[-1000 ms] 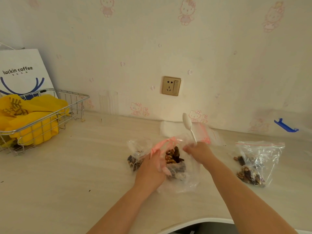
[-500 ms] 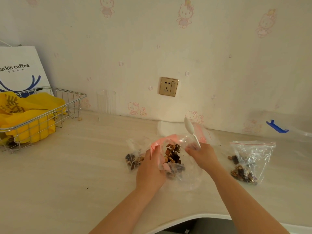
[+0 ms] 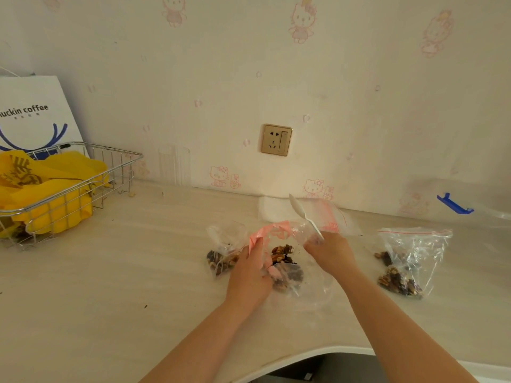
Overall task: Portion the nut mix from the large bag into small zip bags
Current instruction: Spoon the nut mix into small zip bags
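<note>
Nut mix (image 3: 282, 252) sits in the pink-rimmed clear bag (image 3: 272, 230) gripped by the left hand (image 3: 249, 272), right hand (image 3: 329, 252) pinching a white plastic spoon (image 3: 302, 214); flanking small zip bags (image 3: 224, 252) look filled, portioning seemingly ongoing.

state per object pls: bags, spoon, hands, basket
large bag: mouth held open, nuts inside
left hand: grips the bag's pink rim
right hand: holds spoon and bag edge
white spoon: bowl up, out of the bag
small zip bag, left: lying, some nuts inside
small zip bag, right: lying, some nuts inside
wire basket: holds yellow bags
</note>
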